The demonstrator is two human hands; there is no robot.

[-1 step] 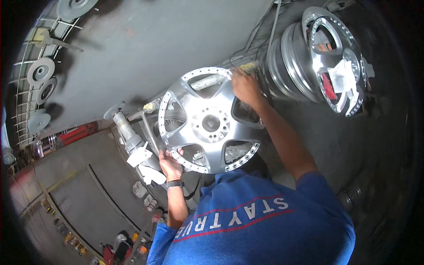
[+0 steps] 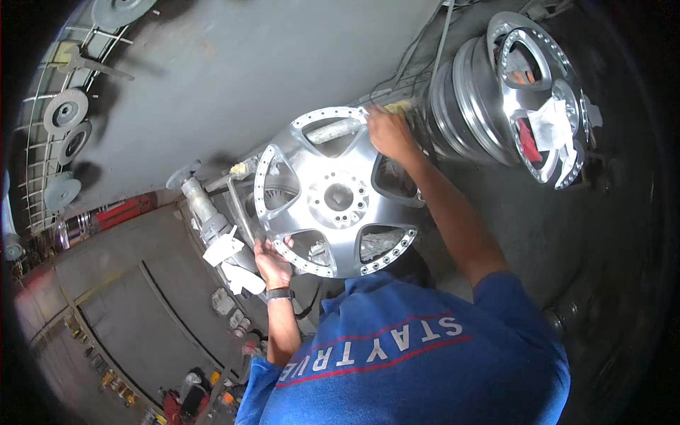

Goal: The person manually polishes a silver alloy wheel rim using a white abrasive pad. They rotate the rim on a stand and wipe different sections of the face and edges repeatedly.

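A silver five-spoke wheel centre (image 2: 327, 234) with small holes around its edge faces me in the middle. My left hand (image 2: 273, 263) grips its lower left rim, thumb at the front and the other fingers partly hidden behind. At the upper right rim, my right hand (image 2: 391, 133) is closed, its fingertips pressed against the drilled edge. Whatever those fingers pinch, if anything, is too small to make out. Behind the spoke openings lie greyish, dusty parts that I cannot identify.
Shiny wheels (image 2: 464, 99) are stacked at the upper right, with a white cloth (image 2: 549, 126) on the front one. A dusty grinder-like tool (image 2: 205, 216) lies left of the wheel centre. Abrasive discs (image 2: 66, 108) hang on a wire rack (image 2: 34, 145) at the far left.
My right hand has shifted slightly left and up along the rim. The wheel centre and my left hand stay in place.
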